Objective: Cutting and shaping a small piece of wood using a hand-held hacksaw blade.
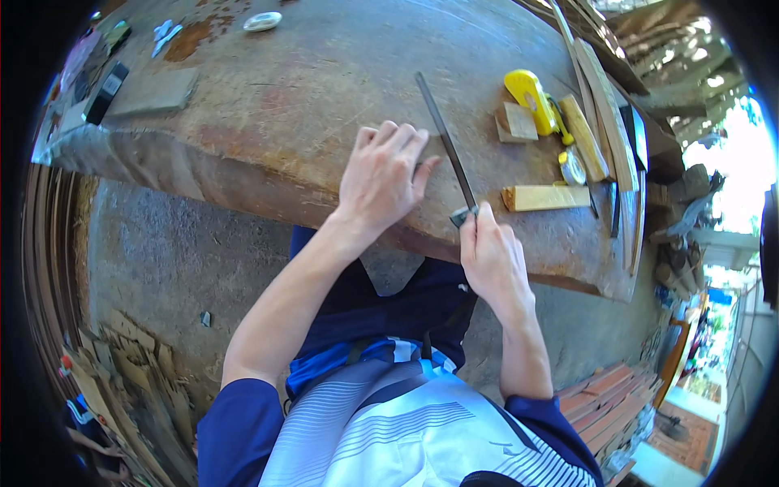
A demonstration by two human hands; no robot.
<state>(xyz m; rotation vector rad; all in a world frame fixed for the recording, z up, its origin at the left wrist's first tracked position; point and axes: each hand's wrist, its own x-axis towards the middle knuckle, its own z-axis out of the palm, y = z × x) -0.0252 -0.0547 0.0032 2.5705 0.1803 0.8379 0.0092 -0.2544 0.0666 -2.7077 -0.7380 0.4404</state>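
My right hand (495, 256) is closed on the near end of a long, narrow dark metal bar (446, 138). A small grey-black head (462, 216) shows at that end, beside my thumb; the rest of the grip is hidden by my fingers. The bar slants away from me to the far left over the worn wooden workbench (308, 81). Left of the bar, my left hand (383, 174) is palm down at the bench, holding nothing. Its fingers bend slightly and its thumb stands apart, pointing toward the bar. A short squared wood piece (548, 198) lies right of my right hand.
Right on the bench are a yellow-cased tool (531, 93), a wood block (516, 122), a tape measure (572, 167) and long wood strips (604, 105). A black box (105, 92) and a white oval object (263, 22) lie left. Scrap wood (138, 381) and stacked boards (613, 406) flank me.
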